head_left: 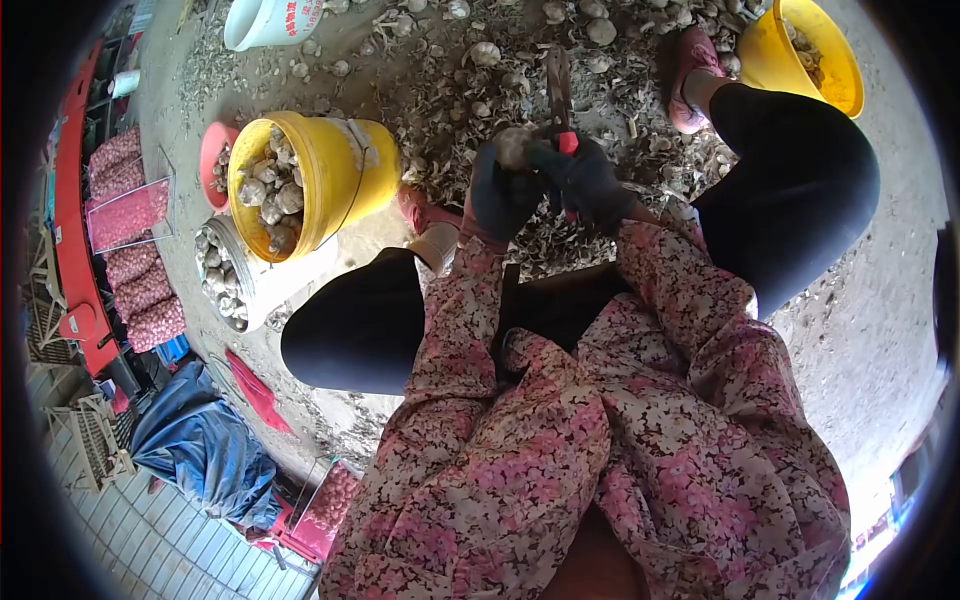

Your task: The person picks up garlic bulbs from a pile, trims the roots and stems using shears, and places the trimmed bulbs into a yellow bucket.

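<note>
My left hand [500, 195], in a dark glove, is closed around a garlic bulb [515, 147] held up in front of my knees. Right beside it, my right hand [592, 185], also gloved, grips a pair of shears [559, 90] with red handles. The dark blades point away from me, over the ground. Fingers of my right hand reach to the side of the bulb and overlap it in this view. Below both hands lies a litter of dry garlic skins and cut stems [545, 235].
At left stand a tilted yellow bucket [365, 165] of garlic, a white bucket [260, 290] of bulbs and a small red one [215, 150]. Another yellow bucket [775, 50] is at upper right. Loose bulbs [485, 54] lie ahead. Filled red net sacks [140, 265] line the far left.
</note>
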`<state>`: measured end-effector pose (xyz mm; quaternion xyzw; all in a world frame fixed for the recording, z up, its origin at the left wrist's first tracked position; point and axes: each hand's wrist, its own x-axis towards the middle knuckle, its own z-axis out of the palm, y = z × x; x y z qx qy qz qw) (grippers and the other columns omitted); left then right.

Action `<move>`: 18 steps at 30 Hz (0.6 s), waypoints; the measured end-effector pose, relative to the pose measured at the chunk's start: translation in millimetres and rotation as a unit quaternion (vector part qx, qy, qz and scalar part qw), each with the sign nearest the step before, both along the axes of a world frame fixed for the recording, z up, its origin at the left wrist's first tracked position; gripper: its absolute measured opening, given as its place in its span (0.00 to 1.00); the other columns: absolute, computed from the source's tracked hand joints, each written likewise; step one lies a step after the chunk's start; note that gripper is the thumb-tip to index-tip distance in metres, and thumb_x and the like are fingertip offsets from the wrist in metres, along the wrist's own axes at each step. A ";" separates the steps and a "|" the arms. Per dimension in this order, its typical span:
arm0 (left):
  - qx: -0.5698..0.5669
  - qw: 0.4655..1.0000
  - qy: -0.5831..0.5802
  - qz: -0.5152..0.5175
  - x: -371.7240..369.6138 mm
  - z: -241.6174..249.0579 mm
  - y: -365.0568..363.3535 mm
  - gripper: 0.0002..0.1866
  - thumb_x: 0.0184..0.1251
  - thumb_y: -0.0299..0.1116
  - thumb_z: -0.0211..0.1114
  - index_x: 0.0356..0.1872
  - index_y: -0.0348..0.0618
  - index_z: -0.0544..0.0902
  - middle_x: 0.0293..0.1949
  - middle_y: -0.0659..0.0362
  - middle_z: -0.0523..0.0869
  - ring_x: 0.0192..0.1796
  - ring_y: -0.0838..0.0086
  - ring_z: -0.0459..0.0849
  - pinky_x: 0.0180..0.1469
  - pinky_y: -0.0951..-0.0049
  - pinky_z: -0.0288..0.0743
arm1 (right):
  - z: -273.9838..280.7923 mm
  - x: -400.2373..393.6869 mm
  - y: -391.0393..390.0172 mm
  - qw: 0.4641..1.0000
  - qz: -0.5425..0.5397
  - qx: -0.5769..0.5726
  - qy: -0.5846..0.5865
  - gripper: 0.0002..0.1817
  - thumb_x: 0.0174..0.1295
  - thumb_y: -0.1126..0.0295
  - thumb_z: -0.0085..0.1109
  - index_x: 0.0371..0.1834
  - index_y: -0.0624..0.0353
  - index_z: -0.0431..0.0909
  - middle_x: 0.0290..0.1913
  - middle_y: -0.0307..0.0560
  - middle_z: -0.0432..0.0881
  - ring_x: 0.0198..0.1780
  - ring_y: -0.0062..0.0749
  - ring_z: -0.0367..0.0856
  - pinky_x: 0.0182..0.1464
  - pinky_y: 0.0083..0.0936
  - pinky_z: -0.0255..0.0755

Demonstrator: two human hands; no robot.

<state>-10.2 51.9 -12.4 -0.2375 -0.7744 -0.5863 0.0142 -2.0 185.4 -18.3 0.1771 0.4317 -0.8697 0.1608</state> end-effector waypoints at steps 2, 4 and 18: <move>0.560 0.595 -0.571 -0.074 3.7 -11.3 -12.8 0.18 0.69 0.41 0.60 0.53 0.42 0.74 0.34 0.64 0.79 0.31 0.82 0.78 0.28 0.85 0.71 | 0.2 1.4 -2.7 1.000 0.003 -0.022 -0.013 0.14 0.60 0.68 0.66 0.45 0.61 0.76 0.32 0.41 0.82 0.28 0.22 0.78 0.29 0.20 0.73; 0.580 0.583 -0.564 -0.073 5.6 -22.9 -17.8 0.18 0.68 0.41 0.61 0.53 0.42 0.74 0.29 0.67 0.77 0.26 0.85 0.73 0.24 0.85 0.67 | -9.1 -6.0 -0.5 0.999 0.031 0.014 -0.040 0.13 0.59 0.72 0.66 0.46 0.62 0.76 0.33 0.42 0.82 0.30 0.24 0.79 0.31 0.21 0.75; -0.038 0.945 -0.131 0.298 -8.0 -12.7 -47.8 0.32 0.46 0.29 0.76 0.54 0.36 0.72 0.48 0.53 0.81 0.50 0.69 0.82 0.50 0.72 0.78 | 8.8 15.4 8.0 0.642 0.151 0.684 0.312 0.28 0.51 0.61 0.66 0.54 0.60 0.70 0.35 0.55 0.80 0.38 0.51 0.81 0.41 0.42 0.74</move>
